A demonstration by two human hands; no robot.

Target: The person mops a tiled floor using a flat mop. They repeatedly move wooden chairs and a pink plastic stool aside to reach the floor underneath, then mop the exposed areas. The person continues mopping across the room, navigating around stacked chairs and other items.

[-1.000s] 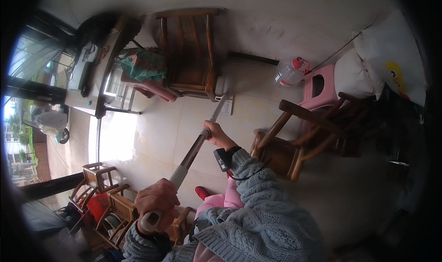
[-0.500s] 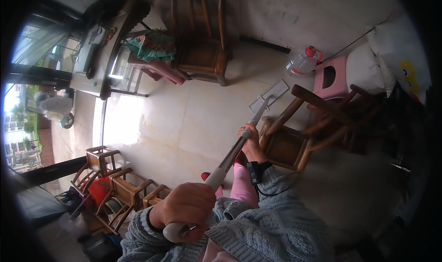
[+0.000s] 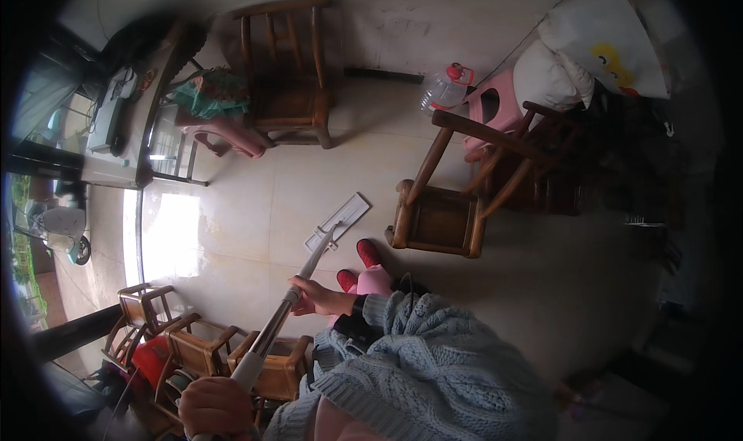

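Observation:
A flat mop (image 3: 267, 329) with a grey-and-white pole slants across the head view from lower left toward the middle. My left hand (image 3: 215, 407) is wrapped round its upper end at the lower left. Farther down the pole, my right hand (image 3: 313, 296) grips it near a joint in the tube. The rectangular mop head (image 3: 352, 210) lies on the pale tiled floor (image 3: 240, 232), just beyond my red shoes (image 3: 369, 253) and left of a wooden chair (image 3: 439, 218). Its underside is hidden.
Small wooden stools (image 3: 271, 367) crowd the lower left beside my left hand. A wooden chair (image 3: 290, 104) stands at the far wall, next to a pink stool (image 3: 224, 135) with green cloth. A clear plastic bottle (image 3: 443, 91) and another pink stool (image 3: 495, 104) are far right.
The mop head has moved left and closer to me, away from the nearer chair. Both hands have shifted left with the pole, still holding it. The whole view has also shifted.

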